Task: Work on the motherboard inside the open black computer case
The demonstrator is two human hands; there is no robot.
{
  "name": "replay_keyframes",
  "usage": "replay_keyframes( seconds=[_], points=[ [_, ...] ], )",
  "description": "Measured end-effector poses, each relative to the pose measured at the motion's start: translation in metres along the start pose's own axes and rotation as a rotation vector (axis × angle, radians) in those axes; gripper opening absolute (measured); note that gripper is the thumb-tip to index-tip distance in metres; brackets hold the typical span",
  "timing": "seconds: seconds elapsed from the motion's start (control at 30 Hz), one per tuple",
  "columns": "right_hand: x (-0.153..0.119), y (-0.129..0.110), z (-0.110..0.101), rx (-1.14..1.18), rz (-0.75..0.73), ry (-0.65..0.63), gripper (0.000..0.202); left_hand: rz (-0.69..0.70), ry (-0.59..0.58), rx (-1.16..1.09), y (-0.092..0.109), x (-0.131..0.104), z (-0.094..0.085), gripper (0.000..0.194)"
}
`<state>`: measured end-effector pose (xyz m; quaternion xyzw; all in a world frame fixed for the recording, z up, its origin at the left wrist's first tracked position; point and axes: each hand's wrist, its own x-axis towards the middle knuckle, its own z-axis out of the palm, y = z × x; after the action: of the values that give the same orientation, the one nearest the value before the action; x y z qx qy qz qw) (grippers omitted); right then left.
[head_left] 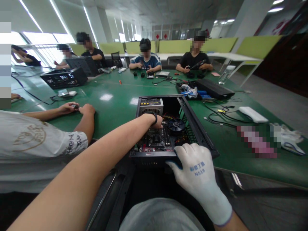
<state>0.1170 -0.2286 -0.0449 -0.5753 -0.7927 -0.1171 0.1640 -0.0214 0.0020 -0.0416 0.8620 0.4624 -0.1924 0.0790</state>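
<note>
A black computer case (197,128) lies open on the green table, its near edge at the table's front. Inside are a power supply (151,104), a round black fan (176,125) and a motherboard (156,139). My left hand (157,122), bare with a black wristband, reaches into the case beside the fan; its fingers are curled down and what they touch is hidden. My right hand (192,163), in a white glove with blue print, grips the near edge of the case, thumb outside.
A co-worker's hands (79,108) hold a small part at left. On the right lie cables (218,114), a white box (253,114) and gloves (288,138). Behind the case sits a black tray (214,89). Several people work across the table (113,86).
</note>
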Motion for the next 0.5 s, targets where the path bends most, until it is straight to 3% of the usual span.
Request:
replay_keyframes(
  seconds=[0.1, 0.27, 0.4, 0.5],
  points=[
    [0.001, 0.0, 0.002, 0.011, 0.005, -0.003, 0.027, 0.032, 0.095, -0.059, 0.0, -0.01, -0.01, 0.04],
    [0.022, 0.009, 0.009, -0.022, 0.005, -0.007, 0.03, 0.061, 0.382, -0.342, -0.014, -0.033, -0.037, 0.032],
    [0.066, 0.024, 0.025, -0.098, -0.001, -0.023, 0.036, 0.026, 0.61, -0.517, -0.025, -0.057, -0.052, 0.022],
    [0.11, 0.038, 0.042, -0.138, 0.005, -0.038, 0.041, 0.022, 0.725, -0.61, -0.031, -0.07, -0.054, 0.022]
  ],
)
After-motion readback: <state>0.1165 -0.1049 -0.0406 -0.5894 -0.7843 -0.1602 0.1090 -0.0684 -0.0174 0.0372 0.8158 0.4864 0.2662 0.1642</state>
